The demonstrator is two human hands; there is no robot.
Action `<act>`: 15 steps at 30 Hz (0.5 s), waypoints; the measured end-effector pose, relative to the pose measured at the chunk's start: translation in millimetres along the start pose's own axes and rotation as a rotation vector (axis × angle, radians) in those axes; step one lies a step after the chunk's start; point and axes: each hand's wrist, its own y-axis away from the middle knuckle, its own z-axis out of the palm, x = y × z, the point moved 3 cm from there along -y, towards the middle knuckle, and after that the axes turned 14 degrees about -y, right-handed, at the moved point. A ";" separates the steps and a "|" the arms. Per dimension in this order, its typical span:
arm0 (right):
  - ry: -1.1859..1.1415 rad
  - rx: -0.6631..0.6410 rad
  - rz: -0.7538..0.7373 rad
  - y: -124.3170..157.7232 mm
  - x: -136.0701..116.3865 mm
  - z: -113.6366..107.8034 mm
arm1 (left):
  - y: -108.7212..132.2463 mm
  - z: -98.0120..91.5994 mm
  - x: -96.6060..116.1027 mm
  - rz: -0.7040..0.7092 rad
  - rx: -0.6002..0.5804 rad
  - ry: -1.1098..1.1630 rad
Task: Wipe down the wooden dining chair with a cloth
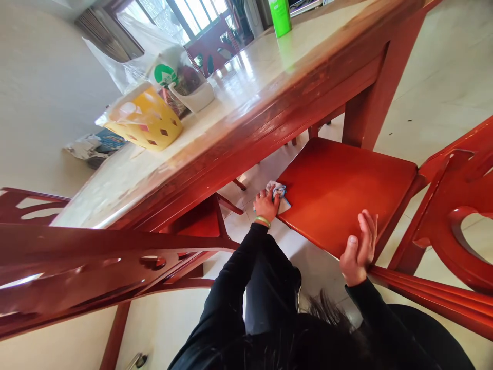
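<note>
My left hand (266, 204), with a bangle at its wrist, is closed over a crumpled white and blue cloth (284, 204). The cloth lies against the left edge of a red wooden chair seat (335, 185), partly hidden under my fingers. Above the seat's near right part, my right hand (359, 252) is raised with its fingers stretched out and nothing in it. Whether this hand touches the seat edge I cannot tell.
A red table (246, 128) with a glossy top runs across the view. On it stand a yellow basket (154, 121), a clear plastic bag (134, 56) and a green bottle (280, 19). Chair backs rise at left (77, 272) and right (442, 231).
</note>
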 end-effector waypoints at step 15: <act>-0.011 -0.239 -0.061 2.8 -1.7 5.5 | 84.4 -5.0 181.4 0.940 0.161 -0.014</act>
